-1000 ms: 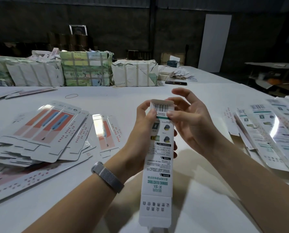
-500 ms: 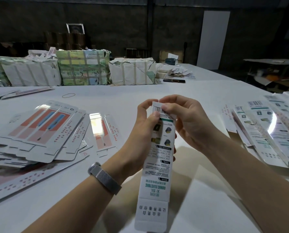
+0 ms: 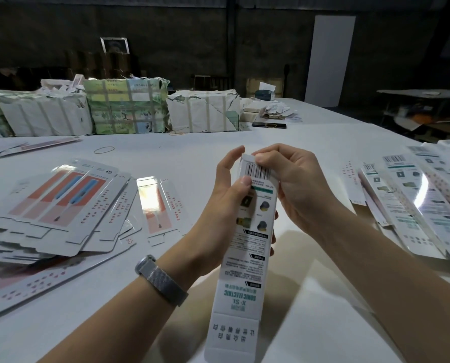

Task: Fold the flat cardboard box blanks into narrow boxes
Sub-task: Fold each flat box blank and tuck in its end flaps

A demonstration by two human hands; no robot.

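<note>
A long narrow white box (image 3: 241, 279) with teal print and a barcode is held above the white table (image 3: 187, 153), its far end up. My left hand (image 3: 222, 208) grips its upper part, thumb on the barcode face and fingers wrapped behind. My right hand (image 3: 294, 184) curls over the top end, fingertips pressing the end flap down. The near end flap hangs open. A heap of flat blanks (image 3: 53, 213) with red and blue print lies at the left. More white and teal blanks (image 3: 417, 205) lie at the right.
Wrapped paper bundles (image 3: 127, 106) stand in a row along the table's far side. A black phone (image 3: 269, 124) and loose papers (image 3: 273, 111) lie beyond them. A rubber band (image 3: 104, 150) lies on the table. A second table (image 3: 423, 94) stands at far right.
My right hand has closed from loose fingers onto the box's top end and pushed the flap down. The box has dropped slightly lower in view.
</note>
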